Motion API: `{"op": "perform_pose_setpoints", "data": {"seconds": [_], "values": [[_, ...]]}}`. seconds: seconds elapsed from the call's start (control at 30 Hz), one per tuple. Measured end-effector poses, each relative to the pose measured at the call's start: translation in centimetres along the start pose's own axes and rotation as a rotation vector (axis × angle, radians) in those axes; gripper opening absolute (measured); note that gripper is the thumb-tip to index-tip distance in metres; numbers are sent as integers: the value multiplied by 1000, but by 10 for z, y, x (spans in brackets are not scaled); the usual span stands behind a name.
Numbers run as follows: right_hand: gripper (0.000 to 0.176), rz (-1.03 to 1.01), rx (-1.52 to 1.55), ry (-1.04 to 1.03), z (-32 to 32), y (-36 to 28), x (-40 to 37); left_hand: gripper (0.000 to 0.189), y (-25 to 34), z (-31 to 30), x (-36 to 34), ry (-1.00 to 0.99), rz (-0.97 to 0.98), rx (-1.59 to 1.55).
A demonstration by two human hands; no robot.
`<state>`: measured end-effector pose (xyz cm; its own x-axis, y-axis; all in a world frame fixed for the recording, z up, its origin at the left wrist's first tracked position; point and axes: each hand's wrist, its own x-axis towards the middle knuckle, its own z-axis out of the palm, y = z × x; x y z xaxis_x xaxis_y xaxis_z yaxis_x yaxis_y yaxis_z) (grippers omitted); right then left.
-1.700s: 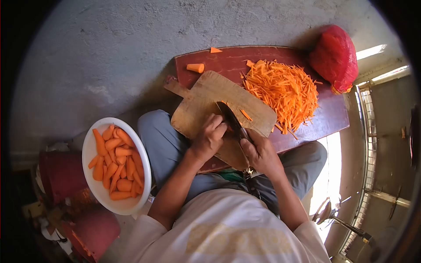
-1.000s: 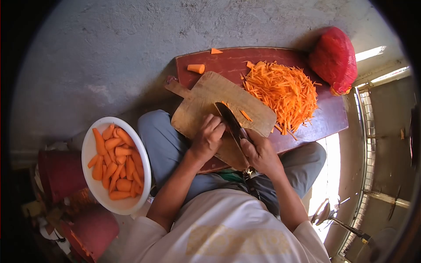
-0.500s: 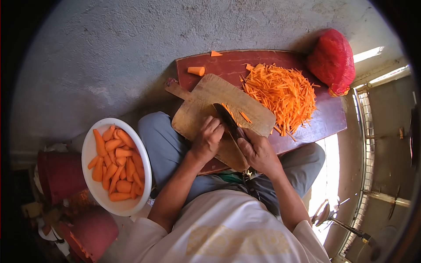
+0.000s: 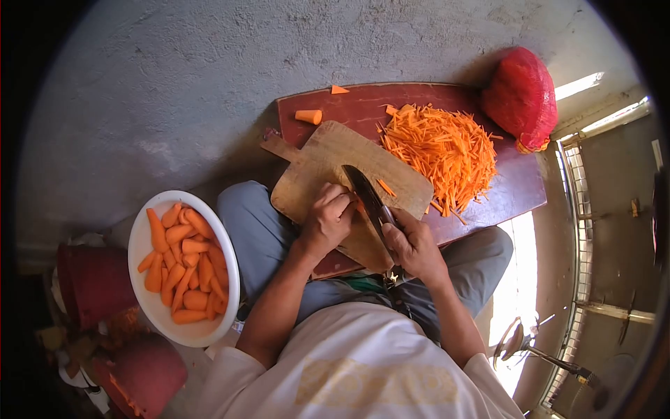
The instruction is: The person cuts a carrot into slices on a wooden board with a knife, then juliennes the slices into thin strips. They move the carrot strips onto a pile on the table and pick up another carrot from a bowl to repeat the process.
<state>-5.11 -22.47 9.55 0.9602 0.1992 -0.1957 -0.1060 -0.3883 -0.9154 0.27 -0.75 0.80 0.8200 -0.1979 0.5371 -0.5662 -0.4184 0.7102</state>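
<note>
My right hand [image 4: 413, 244] is wrapped round the handle of a dark-bladed knife [image 4: 361, 187], whose blade lies slantwise over a worn wooden cutting board [image 4: 321, 155]. Left of the blade, my left hand [image 4: 329, 218] presses a piece of carrot [image 4: 359, 207] to the board with curled fingers; most of that piece is hidden. A few cut carrot strips [image 4: 386, 187] lie on the board to the right of the knife. Beyond the board rises a heap of carrot sticks [image 4: 447, 157].
The board rests on a red tabletop [image 4: 391, 96] over my lap. A carrot stub [image 4: 308, 116] and an orange wedge [image 4: 339, 89] lie at its far left. A red mesh bag [image 4: 520, 94] stands far right. To my left, a white basin [image 4: 135, 279] holds several peeled carrots, near red buckets [image 4: 150, 373].
The knife blade has shifted slightly and is turned more on edge beside my left fingers. Strips that lay against the blade no longer show there. The whole view has shifted a little.
</note>
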Motion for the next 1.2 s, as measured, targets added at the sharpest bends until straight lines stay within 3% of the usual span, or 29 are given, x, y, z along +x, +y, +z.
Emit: {"op": "perform_pose_setpoints", "data": {"seconds": [0.33,0.53,0.63,0.83,0.93,1.2], "values": [[35,-255,-79,32,14,14,6,13,-1,-1,-3,-19,70,90],[35,-148,-95,35,4,2,-6,15,-3,2,-3,-1,86,113],[34,14,-64,-19,1,-7,-10,16,-4,1,-5,-21,61,99],[31,-23,-21,-14,8,-5,-16,16,2,-2,0,-28,44,66],[28,-150,-102,29,14,-2,-18,17,-1,-4,-2,-79,41,96],[31,-10,-129,-23,10,-25,-10,16,2,-6,0,-47,73,55]]}}
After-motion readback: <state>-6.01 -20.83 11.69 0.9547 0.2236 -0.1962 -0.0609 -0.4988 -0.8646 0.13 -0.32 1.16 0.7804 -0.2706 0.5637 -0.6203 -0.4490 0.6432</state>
